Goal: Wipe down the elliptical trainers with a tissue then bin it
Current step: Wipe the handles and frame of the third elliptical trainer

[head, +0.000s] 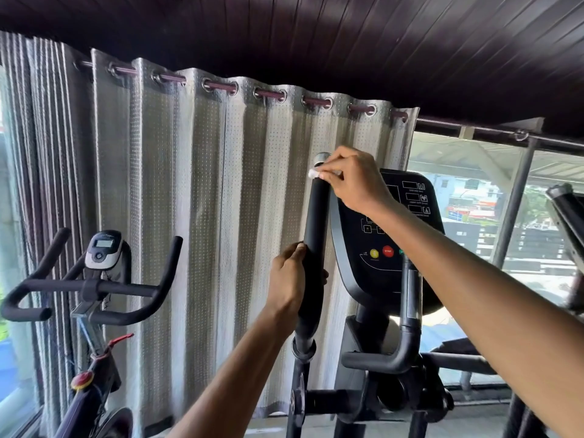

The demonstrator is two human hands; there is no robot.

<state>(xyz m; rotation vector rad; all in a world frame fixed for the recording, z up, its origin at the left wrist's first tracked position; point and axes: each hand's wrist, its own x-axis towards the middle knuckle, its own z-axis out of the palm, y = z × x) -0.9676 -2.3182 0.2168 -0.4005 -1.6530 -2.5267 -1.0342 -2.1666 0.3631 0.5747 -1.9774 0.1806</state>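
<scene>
An elliptical trainer stands in front of me, its black console (395, 235) at centre right. Its tall left handle (316, 216), padded black with a chrome cap, rises at centre. My left hand (289, 279) grips this handle around its middle. My right hand (350, 181) pinches a small white tissue (313, 173) and presses it against the handle just below the chrome cap. The lower fixed handlebar (379, 358) curves beneath the console.
An exercise bike (94, 279) with black handlebars and a small grey display stands at the left. A grey eyelet curtain (205, 200) hangs behind both machines. Part of another machine (565, 203) shows at the right edge, before a window.
</scene>
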